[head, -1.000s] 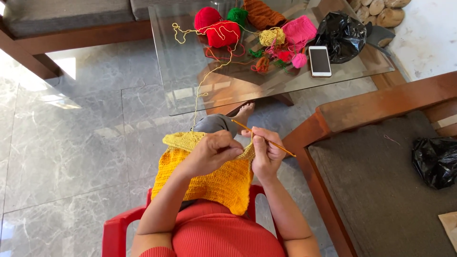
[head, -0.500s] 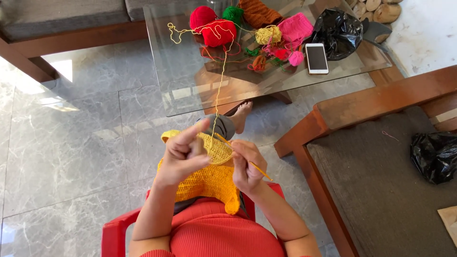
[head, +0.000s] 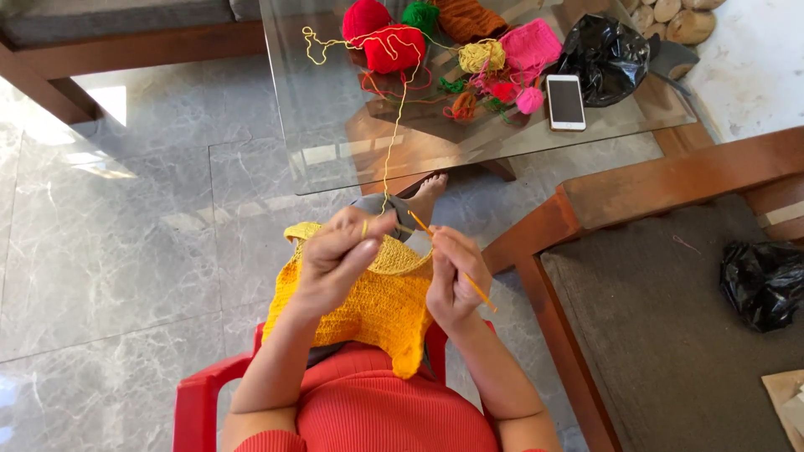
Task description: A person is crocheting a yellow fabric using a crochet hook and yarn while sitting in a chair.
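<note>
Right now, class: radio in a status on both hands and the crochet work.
Left hand grips yellow crochet piece, yarn strand over finger. Right hand holds crochet hook. Nothing blocking.

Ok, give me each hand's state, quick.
Left hand: closed on the yellow crocheted piece, yarn strand over a finger.
Right hand: closed on the crochet hook.

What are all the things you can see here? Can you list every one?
crochet piece: one, yellow, on the lap
crochet hook: one, orange, in the right hand
yarn strand: one, yellow, table to hands
yarn balls: several, red, green, yellow, pink, on the table
glass table: one, clear, ahead
phone: one, white, on the table
black bags: two, one on table, one on seat
red chair: one, under the person
left hand: holds the piece
right hand: holds the hook
</note>
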